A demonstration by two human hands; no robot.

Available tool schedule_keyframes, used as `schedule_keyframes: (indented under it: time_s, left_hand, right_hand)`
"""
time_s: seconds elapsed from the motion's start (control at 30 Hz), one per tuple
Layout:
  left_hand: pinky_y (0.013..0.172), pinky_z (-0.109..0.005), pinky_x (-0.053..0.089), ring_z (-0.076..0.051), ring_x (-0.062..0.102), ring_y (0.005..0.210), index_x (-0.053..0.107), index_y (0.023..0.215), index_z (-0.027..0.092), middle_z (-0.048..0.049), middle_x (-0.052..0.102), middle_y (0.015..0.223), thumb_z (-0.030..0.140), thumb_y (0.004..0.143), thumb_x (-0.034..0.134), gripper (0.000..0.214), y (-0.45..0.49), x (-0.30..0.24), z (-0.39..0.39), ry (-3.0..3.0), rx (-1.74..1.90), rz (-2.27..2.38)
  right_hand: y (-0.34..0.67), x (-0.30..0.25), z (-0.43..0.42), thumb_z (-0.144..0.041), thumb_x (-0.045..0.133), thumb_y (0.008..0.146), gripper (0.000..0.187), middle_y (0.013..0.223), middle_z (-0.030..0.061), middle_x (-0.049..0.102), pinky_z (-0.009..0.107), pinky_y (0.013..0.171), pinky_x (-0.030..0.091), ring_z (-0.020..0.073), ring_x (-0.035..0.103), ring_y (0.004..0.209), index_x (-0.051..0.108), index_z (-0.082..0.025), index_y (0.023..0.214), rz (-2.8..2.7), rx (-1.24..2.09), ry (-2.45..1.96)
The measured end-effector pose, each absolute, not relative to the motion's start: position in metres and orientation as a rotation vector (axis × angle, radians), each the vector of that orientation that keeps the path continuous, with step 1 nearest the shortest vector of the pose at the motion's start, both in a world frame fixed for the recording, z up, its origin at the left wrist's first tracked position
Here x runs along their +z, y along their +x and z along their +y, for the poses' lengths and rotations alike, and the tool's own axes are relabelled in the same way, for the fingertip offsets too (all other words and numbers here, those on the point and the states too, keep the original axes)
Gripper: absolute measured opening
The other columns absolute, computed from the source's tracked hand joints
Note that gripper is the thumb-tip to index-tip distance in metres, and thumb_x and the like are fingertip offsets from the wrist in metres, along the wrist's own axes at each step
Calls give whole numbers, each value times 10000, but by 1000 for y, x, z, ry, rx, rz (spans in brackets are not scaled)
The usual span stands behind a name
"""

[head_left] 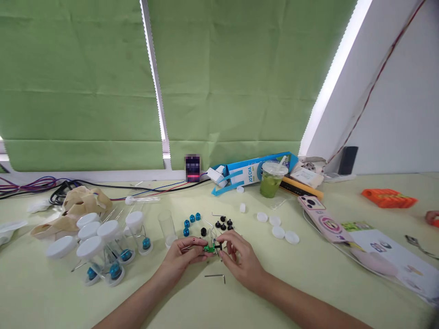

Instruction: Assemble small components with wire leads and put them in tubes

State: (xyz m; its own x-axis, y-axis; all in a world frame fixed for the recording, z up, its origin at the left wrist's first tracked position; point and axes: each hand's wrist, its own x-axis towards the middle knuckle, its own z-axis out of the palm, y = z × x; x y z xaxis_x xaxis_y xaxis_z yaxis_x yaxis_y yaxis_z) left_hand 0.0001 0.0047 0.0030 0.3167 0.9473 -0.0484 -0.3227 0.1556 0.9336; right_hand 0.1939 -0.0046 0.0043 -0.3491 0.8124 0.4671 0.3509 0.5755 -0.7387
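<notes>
Green blinds (82,82) hang behind the pale bench (192,306), with cables (51,183) at its far left; a white wall (404,105) slopes down at right. White-capped tubes (109,230) stand left. Near the middle, the left hand (181,252) pinches a small green part (210,249), partly covered by fingers; the right hand (242,260) has thumb and forefinger close about a black piece (218,246), whether gripping I cannot tell. The far device's screen (193,167) is pixelated. Another person's hand (432,216) is cut off at the right edge.
</notes>
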Motion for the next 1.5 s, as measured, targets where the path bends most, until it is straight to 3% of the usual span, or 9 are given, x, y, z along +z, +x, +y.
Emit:
schedule_keyframes:
  time_s: [0.73,1.07,1.5]
  left_hand:
    - [783,-358,495,-236,658,783,684,830,108,-109,699,801,255,699,663,198,0,3,3,1027,1053,791]
    - [768,-346,505,-237,658,784,687,816,122,-77,682,787,236,697,665,167,0,2,3,1015,1066,789]
    - [777,-339,502,-242,659,799,686,824,118,-79,681,805,224,705,662,161,0,3,3,1023,1054,792]
  right_hand:
    - [194,5,-2,-259,416,871,171,804,27,545,222,567,397,116,483,649,536,-205,980,-1993,647,-980]
    - [193,3,-5,-136,511,736,297,989,53,500,215,511,408,113,454,644,502,-223,1020,-1952,603,-979]
    - [194,2,-4,-129,477,776,245,924,43,502,209,506,403,106,452,630,494,-216,1004,-1945,635,-956]
